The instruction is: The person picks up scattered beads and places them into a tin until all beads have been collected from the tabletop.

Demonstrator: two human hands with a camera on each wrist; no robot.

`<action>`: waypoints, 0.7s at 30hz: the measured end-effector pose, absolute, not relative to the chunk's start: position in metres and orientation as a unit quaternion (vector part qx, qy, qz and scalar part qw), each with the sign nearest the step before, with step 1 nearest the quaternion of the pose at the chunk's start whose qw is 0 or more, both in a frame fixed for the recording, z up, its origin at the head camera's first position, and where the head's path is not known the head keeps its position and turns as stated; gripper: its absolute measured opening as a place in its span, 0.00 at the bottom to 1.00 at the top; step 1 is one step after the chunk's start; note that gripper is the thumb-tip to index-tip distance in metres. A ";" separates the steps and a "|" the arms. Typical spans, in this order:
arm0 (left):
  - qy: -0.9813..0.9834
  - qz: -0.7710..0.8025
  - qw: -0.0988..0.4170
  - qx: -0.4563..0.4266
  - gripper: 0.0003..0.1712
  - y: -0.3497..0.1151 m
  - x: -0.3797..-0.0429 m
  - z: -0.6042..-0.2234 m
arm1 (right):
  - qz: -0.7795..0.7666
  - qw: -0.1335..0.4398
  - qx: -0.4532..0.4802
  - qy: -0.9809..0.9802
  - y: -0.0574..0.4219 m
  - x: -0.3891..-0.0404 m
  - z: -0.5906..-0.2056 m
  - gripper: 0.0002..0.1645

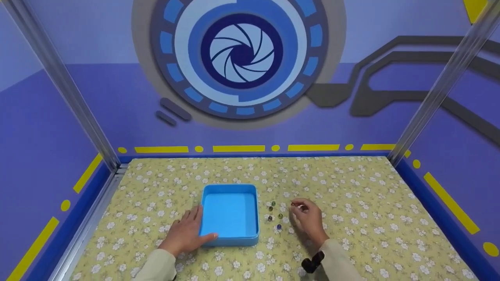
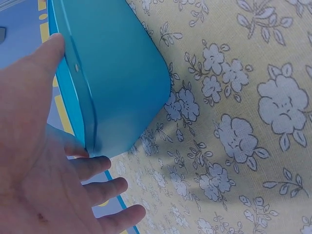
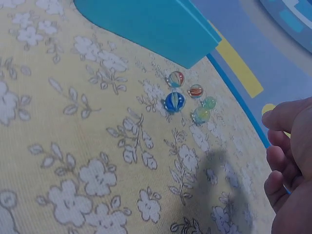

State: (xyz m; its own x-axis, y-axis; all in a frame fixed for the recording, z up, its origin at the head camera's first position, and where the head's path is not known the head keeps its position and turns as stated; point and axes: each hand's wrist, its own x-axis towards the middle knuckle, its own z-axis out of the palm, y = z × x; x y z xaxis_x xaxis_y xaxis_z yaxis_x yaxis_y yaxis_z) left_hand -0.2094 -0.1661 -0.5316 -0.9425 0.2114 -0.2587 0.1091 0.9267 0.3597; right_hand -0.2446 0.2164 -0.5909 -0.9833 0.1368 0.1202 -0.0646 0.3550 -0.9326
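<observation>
A square light-blue box (image 1: 238,241) stands on the flowered cloth, its inside bare. My left hand (image 1: 185,234) rests against its left side, fingers extended along the wall and thumb on the front rim. In the left wrist view, the thumb touches the rim (image 2: 78,68) while the other fingers spread at the corner. Right of the box lie several glass marbles, among them a blue one (image 3: 174,102) and a yellow-green one (image 3: 201,115). Beside them my right hand (image 1: 308,218) is raised with curled fingers, pinching a small reddish marble (image 1: 293,204) between thumb and forefinger; most of it is hidden.
A yellow cloth with white flowers (image 1: 351,195) covers the table. Blue printed panels (image 1: 250,134) enclose the back and sides, with metal posts (image 1: 437,93) at the back corners. A dark strap-like piece (image 1: 312,262) sits at my right wrist.
</observation>
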 end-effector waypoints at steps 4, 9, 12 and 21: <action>0.972 0.168 0.143 0.079 0.64 -0.164 -0.210 -0.531 | 0.562 0.090 -0.020 -0.822 0.213 -0.246 -0.586 0.12; 0.971 0.170 0.144 0.083 0.64 -0.161 -0.210 -0.535 | 0.555 0.094 -0.027 -0.826 0.208 -0.244 -0.580 0.10; 0.972 0.167 0.140 0.084 0.64 -0.162 -0.210 -0.536 | 0.561 0.094 -0.019 -0.822 0.205 -0.244 -0.576 0.09; 0.972 0.168 0.141 0.086 0.63 -0.164 -0.209 -0.532 | 0.568 0.097 -0.018 -0.817 0.196 -0.247 -0.567 0.08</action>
State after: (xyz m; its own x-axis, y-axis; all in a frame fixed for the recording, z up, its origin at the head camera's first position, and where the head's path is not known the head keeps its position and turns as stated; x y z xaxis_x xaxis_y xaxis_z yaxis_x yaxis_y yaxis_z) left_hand -0.2086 -0.1640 -0.5324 -0.9453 0.2144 -0.2456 0.1198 0.9291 0.3499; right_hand -0.2466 0.1964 -0.5672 -0.9805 0.1404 0.1376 -0.0800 0.3541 -0.9318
